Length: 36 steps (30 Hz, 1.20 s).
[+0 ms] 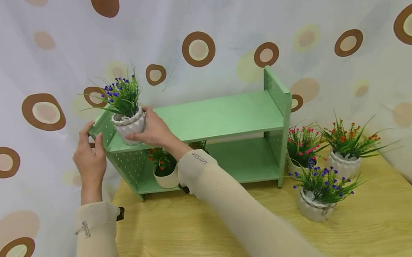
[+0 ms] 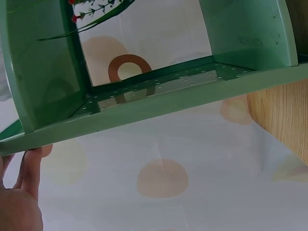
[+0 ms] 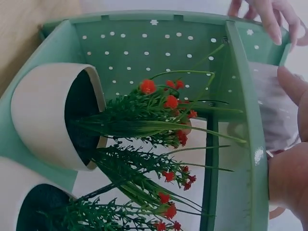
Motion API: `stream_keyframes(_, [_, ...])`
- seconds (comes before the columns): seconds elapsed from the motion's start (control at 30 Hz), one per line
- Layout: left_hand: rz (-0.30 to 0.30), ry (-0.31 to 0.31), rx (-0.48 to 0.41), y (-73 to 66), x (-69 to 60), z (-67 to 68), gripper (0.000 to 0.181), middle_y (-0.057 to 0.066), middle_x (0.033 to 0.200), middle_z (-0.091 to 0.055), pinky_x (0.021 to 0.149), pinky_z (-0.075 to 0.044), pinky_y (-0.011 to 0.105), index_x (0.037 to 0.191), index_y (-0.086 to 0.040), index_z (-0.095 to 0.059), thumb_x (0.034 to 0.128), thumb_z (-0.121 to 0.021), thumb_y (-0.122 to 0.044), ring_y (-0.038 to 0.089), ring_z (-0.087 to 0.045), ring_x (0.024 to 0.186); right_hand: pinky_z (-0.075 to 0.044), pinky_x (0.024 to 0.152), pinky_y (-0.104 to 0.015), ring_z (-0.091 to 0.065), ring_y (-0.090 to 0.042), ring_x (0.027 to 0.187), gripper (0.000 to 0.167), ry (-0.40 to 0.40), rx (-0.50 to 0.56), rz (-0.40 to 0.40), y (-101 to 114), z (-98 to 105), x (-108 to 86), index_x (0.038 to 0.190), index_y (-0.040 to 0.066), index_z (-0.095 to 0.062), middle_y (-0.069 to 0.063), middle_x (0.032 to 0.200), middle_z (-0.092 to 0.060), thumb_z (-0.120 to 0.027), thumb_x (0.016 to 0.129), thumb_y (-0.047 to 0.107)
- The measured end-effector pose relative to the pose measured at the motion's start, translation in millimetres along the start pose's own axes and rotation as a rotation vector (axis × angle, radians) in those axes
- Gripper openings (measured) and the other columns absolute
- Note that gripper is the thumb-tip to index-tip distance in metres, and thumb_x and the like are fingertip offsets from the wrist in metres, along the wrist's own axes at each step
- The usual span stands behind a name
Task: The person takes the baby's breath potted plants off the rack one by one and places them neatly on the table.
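My right hand (image 1: 157, 129) grips a white fluted flower pot (image 1: 130, 126) with purple blooms, thumb across its front. The pot is at the left end of the top board of a green two-tier shelf (image 1: 223, 116); whether it bears fully on the board cannot be told. With my left hand (image 1: 90, 159) I hold the upper front edge of the shelf's left side panel; the fingers (image 2: 32, 173) show against that panel's edge in the left wrist view. On the lower tier stand cream pots (image 3: 53, 115) of red flowers, partly hidden by my right forearm in the head view.
Right of the shelf, on the wooden table (image 1: 172, 241), stand a pot of pink flowers (image 1: 302, 145), a white pot of orange-red flowers (image 1: 345, 164) and a white pot of purple flowers (image 1: 313, 205). A patterned curtain (image 1: 216, 10) hangs behind.
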State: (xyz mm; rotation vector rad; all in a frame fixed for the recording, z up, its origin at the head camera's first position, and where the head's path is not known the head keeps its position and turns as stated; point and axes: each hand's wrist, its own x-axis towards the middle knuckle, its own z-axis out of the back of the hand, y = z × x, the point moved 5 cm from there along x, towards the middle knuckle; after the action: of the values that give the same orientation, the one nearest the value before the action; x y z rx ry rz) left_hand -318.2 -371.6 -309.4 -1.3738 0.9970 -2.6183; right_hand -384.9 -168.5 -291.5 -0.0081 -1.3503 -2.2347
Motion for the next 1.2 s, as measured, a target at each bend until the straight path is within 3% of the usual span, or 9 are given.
stream_keyframes(0.33, [0.005, -0.008, -0.002, -0.8, -2.4, 1.1, 0.041, 0.031, 0.123, -0.069, 0.077, -0.050, 0.062, 0.148, -0.021, -0.054, 0.1085, -0.054, -0.030, 0.050, -0.070, 0.091, -0.052, 0.099, -0.037, -0.059, -0.024, 0.123, 0.098, -0.066, -0.151, 0.025, 2, 2, -2.3, 0.162, 0.010, -0.027, -0.011, 0.146, -0.053, -0.082, 0.088, 0.043])
stream_keyframes(0.63, [0.000, -0.007, 0.001, -2.8, -4.2, 1.1, 0.041, 0.032, 0.123, -0.068, 0.080, -0.048, 0.065, 0.148, -0.019, -0.053, 0.1084, -0.054, -0.028, 0.051, -0.069, 0.091, -0.054, 0.094, -0.038, -0.062, -0.024, 0.118, 0.098, -0.124, -0.257, -0.022, 2, 9, -9.0, 0.161, 0.013, -0.030, -0.009, 0.142, -0.056, -0.081, 0.086, 0.051])
stream_keyframes(0.97, [0.010, -0.009, 0.000, -1.4, -4.0, -0.3, 0.040, 0.032, 0.121, -0.068, 0.081, -0.047, 0.063, 0.148, -0.019, -0.054, 0.1082, -0.055, -0.028, 0.050, -0.069, 0.090, -0.054, 0.098, -0.041, -0.062, -0.025, 0.123, 0.102, -0.136, -0.279, -0.068, 2, 27, -21.6, 0.162, 0.015, -0.028, -0.008, 0.148, -0.054, -0.083, 0.084, 0.053])
stream_keyframes(1.2, [-0.014, -0.017, 0.006, -3.7, -2.1, 0.3, 0.040, 0.030, 0.122, -0.068, 0.080, -0.047, 0.064, 0.148, -0.019, -0.054, 0.1083, -0.054, -0.027, 0.050, -0.069, 0.090, -0.053, 0.101, -0.045, -0.059, -0.029, 0.130, 0.106, -0.128, -0.276, -0.023, -2, 42, -35.0, 0.164, 0.013, -0.025, -0.011, 0.154, -0.050, -0.082, 0.085, 0.052])
